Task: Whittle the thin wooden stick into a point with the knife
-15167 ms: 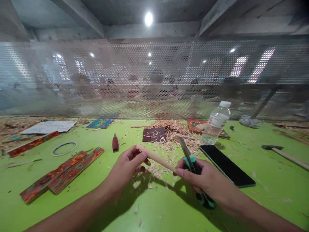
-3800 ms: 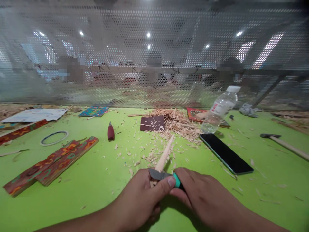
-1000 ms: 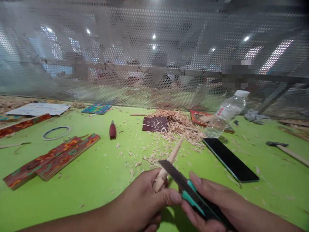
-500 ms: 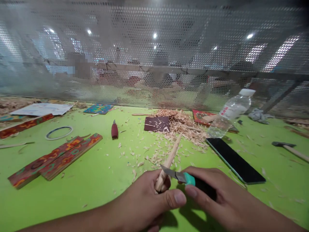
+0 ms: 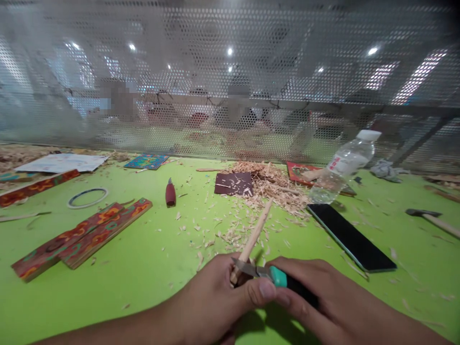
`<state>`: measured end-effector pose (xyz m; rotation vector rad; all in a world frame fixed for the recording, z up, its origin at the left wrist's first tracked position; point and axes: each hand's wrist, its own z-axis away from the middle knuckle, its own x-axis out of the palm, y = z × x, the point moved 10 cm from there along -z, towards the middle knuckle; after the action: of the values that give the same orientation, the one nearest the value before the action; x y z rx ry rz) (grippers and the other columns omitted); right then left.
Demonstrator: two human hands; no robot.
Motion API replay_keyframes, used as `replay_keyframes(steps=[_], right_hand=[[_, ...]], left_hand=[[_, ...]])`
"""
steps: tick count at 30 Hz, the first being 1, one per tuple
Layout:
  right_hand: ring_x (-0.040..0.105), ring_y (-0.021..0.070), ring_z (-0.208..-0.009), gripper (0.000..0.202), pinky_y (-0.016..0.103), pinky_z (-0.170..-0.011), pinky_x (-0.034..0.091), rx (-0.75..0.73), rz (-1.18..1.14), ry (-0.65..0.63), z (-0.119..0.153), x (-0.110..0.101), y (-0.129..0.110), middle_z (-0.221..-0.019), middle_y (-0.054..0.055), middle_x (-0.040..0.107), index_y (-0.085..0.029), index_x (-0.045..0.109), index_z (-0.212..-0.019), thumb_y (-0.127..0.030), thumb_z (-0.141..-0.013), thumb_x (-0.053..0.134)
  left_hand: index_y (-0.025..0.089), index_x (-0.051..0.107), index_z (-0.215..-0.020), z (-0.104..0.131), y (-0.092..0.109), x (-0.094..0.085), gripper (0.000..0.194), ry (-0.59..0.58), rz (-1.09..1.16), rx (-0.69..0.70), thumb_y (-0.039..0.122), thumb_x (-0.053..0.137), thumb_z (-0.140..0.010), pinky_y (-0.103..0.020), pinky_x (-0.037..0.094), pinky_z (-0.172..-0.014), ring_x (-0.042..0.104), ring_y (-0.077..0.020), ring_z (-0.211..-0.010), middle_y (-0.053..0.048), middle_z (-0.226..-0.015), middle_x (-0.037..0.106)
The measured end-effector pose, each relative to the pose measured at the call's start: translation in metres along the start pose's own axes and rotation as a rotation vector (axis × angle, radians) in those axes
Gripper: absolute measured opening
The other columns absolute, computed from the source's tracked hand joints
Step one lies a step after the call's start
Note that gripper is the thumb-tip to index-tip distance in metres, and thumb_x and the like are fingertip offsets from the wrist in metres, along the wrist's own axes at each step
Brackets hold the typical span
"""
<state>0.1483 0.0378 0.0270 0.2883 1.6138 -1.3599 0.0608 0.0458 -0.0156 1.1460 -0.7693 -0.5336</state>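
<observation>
A pale, whittled wooden stick (image 5: 254,235) is gripped near its lower end by my left hand (image 5: 219,292), its narrowed tip pointing away from me. My right hand (image 5: 319,297) is closed round the black and teal handle of a carving knife (image 5: 278,277). The knife's blade lies across the stick just above my left fist. My left thumb reaches over beside the blade's base, close to my right thumb. Part of the handle and the stick's lower end are hidden in my hands.
Wood shavings (image 5: 266,177) lie beyond the stick, by a dark brown sheet (image 5: 233,184). Rightward are a phone (image 5: 354,239), a leaning plastic bottle (image 5: 341,167) and a hammer (image 5: 431,218). Leftward are painted wooden strips (image 5: 104,230), a tape roll (image 5: 88,197) and a red-handled tool (image 5: 170,194). A perforated screen (image 5: 201,120) stands behind.
The knife blade has slid down the stick toward my left fist. My right hand has moved slightly left, nearer my left thumb. The left hand keeps hold of the stick.
</observation>
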Motion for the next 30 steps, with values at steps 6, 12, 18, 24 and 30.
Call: replay_keyframes(steps=[6,12,18,24,30], right_hand=[[0.071,0.033,-0.089,0.056,0.041,-0.08,0.05,0.162,0.03,-0.019,0.003,0.011,0.015,-0.097,0.016,0.077,-0.019,0.069,-0.105,-0.061,-0.108,0.033],[0.07,0.0377,-0.105,0.069,0.049,-0.095,0.05,0.235,-0.061,-0.079,0.005,0.012,0.017,-0.112,0.02,0.076,-0.017,0.069,-0.121,-0.068,-0.105,0.025],[0.067,0.034,-0.103,0.067,0.048,-0.099,0.05,0.242,-0.197,-0.113,0.012,0.01,0.016,-0.105,0.014,0.075,-0.019,0.072,-0.111,-0.07,-0.106,0.029],[0.063,0.0321,-0.11,0.067,0.048,-0.106,0.046,0.261,-0.311,-0.12,0.014,0.012,0.015,-0.114,0.013,0.073,-0.02,0.071,-0.119,-0.071,-0.106,0.029],[0.056,0.0211,-0.078,0.069,0.032,-0.078,0.051,0.266,-0.447,-0.146,0.011,0.021,0.009,-0.085,0.004,0.061,-0.022,0.063,-0.093,-0.081,-0.1,0.028]], left_hand=[[0.017,0.055,-0.073,-0.003,0.005,-0.006,0.049,0.122,-0.049,0.13,0.06,0.072,-0.091,-0.02,0.036,-0.056,0.038,-0.0098,-0.062,0.005,-0.066,0.045],[0.019,0.054,-0.076,-0.001,-0.001,-0.017,0.052,0.263,-0.329,0.037,0.068,0.058,-0.094,-0.026,0.034,-0.061,0.04,-0.0144,-0.068,0.004,-0.071,0.045],[0.021,0.05,-0.074,0.002,0.004,-0.014,0.044,0.271,-0.453,0.035,0.057,0.048,-0.101,-0.025,0.034,-0.06,0.04,-0.0142,-0.067,0.005,-0.07,0.043],[0.022,0.048,-0.073,0.003,0.008,-0.012,0.043,0.271,-0.465,0.062,0.053,0.049,-0.102,-0.025,0.035,-0.061,0.04,-0.0144,-0.067,0.005,-0.071,0.045],[0.022,0.048,-0.07,0.003,0.011,-0.012,0.044,0.277,-0.501,0.107,0.052,0.046,-0.102,-0.025,0.037,-0.062,0.044,-0.0149,-0.066,0.003,-0.07,0.05]])
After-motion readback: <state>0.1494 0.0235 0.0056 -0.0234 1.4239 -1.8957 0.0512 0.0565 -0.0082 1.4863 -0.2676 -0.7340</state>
